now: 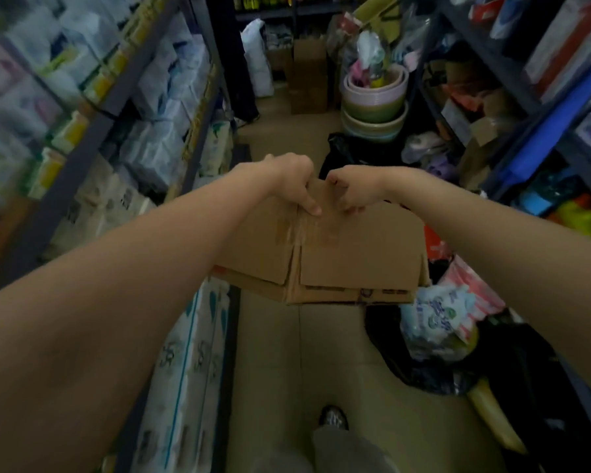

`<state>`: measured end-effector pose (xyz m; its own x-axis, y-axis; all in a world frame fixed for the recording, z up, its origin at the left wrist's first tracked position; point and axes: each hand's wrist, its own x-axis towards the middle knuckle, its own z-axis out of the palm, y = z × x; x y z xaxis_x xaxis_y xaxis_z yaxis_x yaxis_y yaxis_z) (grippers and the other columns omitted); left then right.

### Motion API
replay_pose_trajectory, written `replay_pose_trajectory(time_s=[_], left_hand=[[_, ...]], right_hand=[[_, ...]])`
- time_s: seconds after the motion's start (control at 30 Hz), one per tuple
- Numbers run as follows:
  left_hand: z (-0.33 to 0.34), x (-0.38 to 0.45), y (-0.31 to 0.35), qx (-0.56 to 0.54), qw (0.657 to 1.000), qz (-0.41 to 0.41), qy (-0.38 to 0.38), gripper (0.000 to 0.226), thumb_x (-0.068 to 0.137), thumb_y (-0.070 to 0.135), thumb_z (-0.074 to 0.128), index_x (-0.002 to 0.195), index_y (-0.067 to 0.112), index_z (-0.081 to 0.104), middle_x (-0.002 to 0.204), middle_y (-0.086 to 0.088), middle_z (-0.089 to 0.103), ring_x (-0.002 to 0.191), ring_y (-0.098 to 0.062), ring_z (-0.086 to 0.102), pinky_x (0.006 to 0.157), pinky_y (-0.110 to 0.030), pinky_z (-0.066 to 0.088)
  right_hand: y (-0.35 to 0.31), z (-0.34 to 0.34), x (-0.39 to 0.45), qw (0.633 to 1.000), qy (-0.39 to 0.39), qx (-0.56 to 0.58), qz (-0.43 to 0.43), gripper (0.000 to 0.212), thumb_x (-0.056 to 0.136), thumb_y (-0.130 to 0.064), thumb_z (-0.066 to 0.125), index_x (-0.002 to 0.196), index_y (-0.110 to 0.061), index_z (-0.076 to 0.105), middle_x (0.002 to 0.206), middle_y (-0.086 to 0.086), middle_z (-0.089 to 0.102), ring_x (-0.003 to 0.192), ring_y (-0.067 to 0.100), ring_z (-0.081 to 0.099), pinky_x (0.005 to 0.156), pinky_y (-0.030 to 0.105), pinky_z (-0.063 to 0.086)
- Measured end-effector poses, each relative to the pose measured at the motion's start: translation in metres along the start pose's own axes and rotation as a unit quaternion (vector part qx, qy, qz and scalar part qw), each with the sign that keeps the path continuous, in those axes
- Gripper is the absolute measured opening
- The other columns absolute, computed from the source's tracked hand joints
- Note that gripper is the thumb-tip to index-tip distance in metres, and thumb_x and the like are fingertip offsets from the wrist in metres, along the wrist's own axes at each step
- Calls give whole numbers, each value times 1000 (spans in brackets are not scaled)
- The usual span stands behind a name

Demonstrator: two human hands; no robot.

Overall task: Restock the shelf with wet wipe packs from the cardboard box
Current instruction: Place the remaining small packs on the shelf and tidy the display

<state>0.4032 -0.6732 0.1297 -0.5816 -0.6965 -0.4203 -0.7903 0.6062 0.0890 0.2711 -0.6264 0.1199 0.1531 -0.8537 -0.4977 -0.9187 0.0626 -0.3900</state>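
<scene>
Cardboard box (325, 254), apparently closed, two hands (296, 186) (350, 191).

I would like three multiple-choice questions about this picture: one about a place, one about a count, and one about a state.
1. Where is the cardboard box?
A. Held up in the aisle, above the floor
B. On a top shelf
C. Inside a basin

2. How many hands hold the box?
A. None
B. One
C. Two

3. In what state are the box's top flaps?
A. Folded shut, meeting along a middle seam
B. Torn off
C. Standing straight up

Answers:
1 A: the box hangs in front of the person, with the tiled floor seen below it.
2 C: the left hand and the right hand both have a grip on the far top edge at the seam.
3 A: both flaps lie flat and no wet wipe packs inside can be seen.
</scene>
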Motion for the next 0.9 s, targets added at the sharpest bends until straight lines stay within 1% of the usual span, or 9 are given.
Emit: replay_pose_trajectory(time_s=[0.1,0.17,0.3,0.33,0.4,0.47,0.57,0.67,0.9], left_hand=[[-43,66,-43,-10,1000,1,12,47,75,55,65,97,16,49,84,3,48,86,-20,45,82,-38,38],[-67,113,-74,-28,1000,2,10,50,75,54,66,101,15,50,93,0,49,88,-21,46,89,-41,41],[-115,212,-132,-45,999,25,19,58,75,52,67,114,12,53,101,-3,52,96,-23,53,90,-40,47],[-129,236,-145,-43,998,34,21,59,75,52,67,115,11,53,101,-2,51,99,-24,54,91,-40,47],[-164,283,-168,-41,997,50,29,60,74,53,67,114,11,54,101,-2,51,100,-23,53,92,-41,46],[-203,329,-189,-30,997,66,39,56,75,53,67,110,10,55,98,-2,50,93,-21,50,86,-37,43],[-264,405,-216,-3,992,98,80,50,75,52,67,102,12,56,92,-2,52,85,-19,50,72,-32,39],[-312,486,-240,18,986,113,122,45,75,51,67,96,14,53,90,-2,52,84,-19,51,72,-34,45],[-420,661,-318,9,970,93,226,44,76,49,68,92,13,49,88,-3,49,82,-20,48,70,-36,43]], right_hand=[[1,-64,74,1000,-13,16,11,38,89,-4,54,126,-9,46,115,10,54,81,22,62,66,30,54],[3,-104,123,999,-23,26,19,38,89,-4,56,125,-9,47,116,10,54,86,24,63,69,29,55],[13,-170,216,999,-18,-4,27,51,81,-19,70,123,-13,43,104,1,51,76,14,56,55,20,45],[17,-186,237,999,-3,-27,28,55,78,-24,72,123,-12,43,105,1,51,78,14,56,57,21,43],[26,-223,279,996,43,-72,23,64,76,-32,74,127,-10,41,120,5,51,99,21,55,75,25,43],[35,-263,315,994,80,-65,29,68,76,-35,73,130,-10,40,130,8,48,115,25,48,88,30,40],[53,-331,373,989,133,-42,40,70,76,-34,74,132,-9,39,132,9,47,118,26,47,88,29,38],[78,-392,440,980,187,-48,39,71,73,-34,76,129,-9,41,128,10,50,115,26,48,87,31,40],[126,-549,615,963,264,-59,-2,69,67,-36,79,123,-11,46,123,9,52,111,25,50,85,34,42]])
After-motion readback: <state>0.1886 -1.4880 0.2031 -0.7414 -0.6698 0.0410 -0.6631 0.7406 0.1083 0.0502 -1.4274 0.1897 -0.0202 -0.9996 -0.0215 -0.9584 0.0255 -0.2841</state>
